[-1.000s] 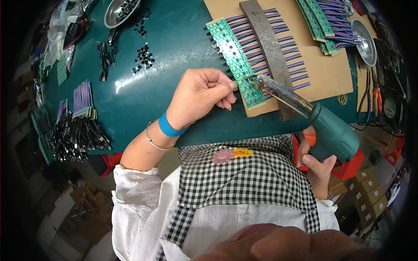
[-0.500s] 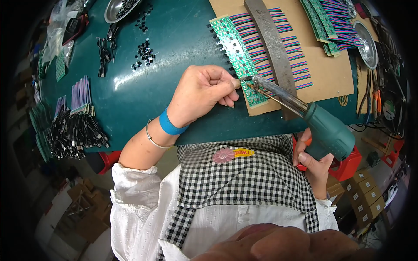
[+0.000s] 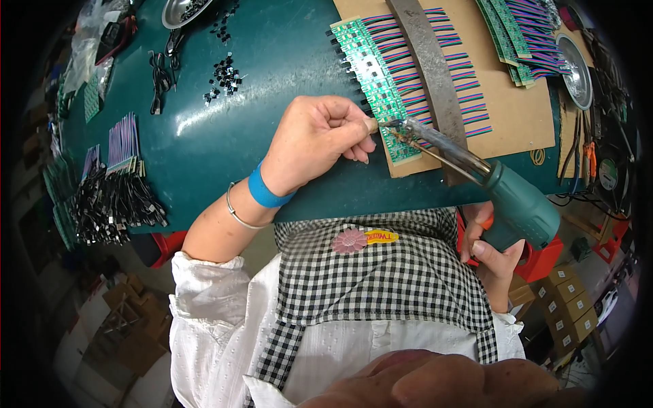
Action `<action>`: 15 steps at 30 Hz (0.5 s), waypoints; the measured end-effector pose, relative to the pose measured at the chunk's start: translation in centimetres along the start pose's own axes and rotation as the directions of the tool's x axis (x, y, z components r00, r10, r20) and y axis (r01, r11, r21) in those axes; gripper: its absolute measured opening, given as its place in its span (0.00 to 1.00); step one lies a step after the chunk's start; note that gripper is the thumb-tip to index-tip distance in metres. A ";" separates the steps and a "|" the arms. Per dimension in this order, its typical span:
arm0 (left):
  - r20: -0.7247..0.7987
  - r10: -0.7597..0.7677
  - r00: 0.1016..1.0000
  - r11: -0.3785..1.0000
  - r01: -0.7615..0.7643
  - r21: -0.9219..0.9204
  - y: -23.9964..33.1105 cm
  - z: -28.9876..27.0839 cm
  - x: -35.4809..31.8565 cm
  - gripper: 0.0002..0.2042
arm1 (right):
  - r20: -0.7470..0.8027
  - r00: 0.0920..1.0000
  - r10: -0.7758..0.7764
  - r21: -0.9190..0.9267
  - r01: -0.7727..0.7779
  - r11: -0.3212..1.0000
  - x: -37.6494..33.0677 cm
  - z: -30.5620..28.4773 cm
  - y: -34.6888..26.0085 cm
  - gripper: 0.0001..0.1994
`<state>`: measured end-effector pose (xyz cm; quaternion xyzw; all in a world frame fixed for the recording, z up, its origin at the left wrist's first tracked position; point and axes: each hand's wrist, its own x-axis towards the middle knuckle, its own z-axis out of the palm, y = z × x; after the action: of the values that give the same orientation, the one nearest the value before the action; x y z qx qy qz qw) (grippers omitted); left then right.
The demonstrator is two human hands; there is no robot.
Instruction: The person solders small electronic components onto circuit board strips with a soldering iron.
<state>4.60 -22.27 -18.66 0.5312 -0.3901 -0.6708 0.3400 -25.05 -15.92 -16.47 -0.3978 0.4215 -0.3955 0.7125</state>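
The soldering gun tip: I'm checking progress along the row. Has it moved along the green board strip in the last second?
Yes. The soldering gun tip moved up the green board strip, away from its near end.

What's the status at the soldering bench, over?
Left hand pinching at circuit strip edge. Right hand gripping soldering gun, tip on strip. Metal bar pins wires; nothing blocking.

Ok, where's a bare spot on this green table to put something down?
Free: the green table between the loose black parts and the circuit strip, and left of the left hand. Crowded: the cardboard sheet, and the far left by the black wire bundle.
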 end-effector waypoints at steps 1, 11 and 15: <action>-0.002 -0.003 1.000 1.000 0.003 0.006 0.0 0.0 0.0 0.07 | 0.025 1.000 -0.012 0.030 0.011 0.999 0.1 -0.2 0.0 0.22; 0.008 -0.016 1.000 1.000 0.016 -0.012 0.1 -0.1 0.1 0.06 | -0.014 1.000 -0.002 -0.004 0.002 1.000 0.5 0.5 0.1 0.23; 0.001 -0.025 1.000 0.999 0.025 -0.036 0.2 -0.1 0.1 0.07 | 0.016 1.000 -0.004 -0.015 0.004 1.000 0.4 0.4 -0.1 0.24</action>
<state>4.66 -22.44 -18.58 0.5295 -0.3717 -0.6820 0.3410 -24.57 -16.25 -16.42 -0.4071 0.4177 -0.3906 0.7122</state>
